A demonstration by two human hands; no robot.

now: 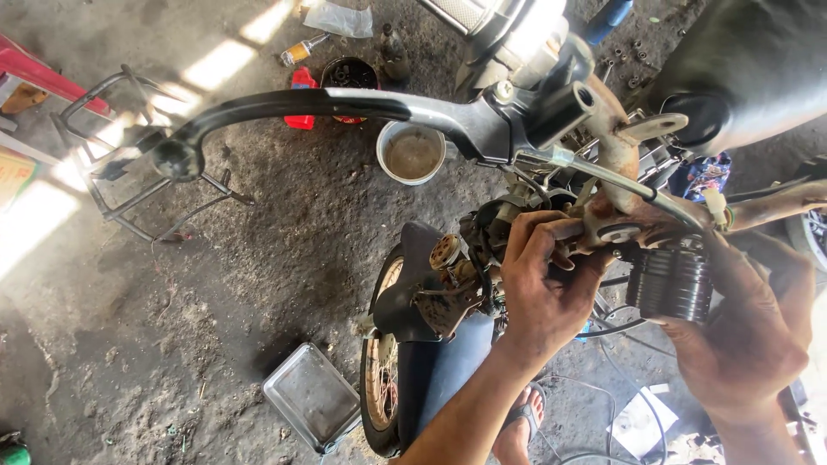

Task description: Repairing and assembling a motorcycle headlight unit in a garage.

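Note:
I look down on a stripped motorcycle front end. My left hand (544,288) is curled around a rusty frame bracket (616,228) just below the steering head. My right hand (748,340) cups the side of a black ribbed cylinder (674,282) that hangs beside that bracket. A black handlebar (301,105) sweeps left from the steering clamp (534,116). Below my left hand sit the front wheel (385,379) and its dark fender (413,284). Grease covers both hands.
On the dirt floor stand a white cup of brown liquid (413,152), a red container (302,82), a dark round tin (349,73), a small bottle (301,50), a square clear tray (312,396) and a bent metal rack (129,172). A sandalled foot (521,426) shows at the bottom.

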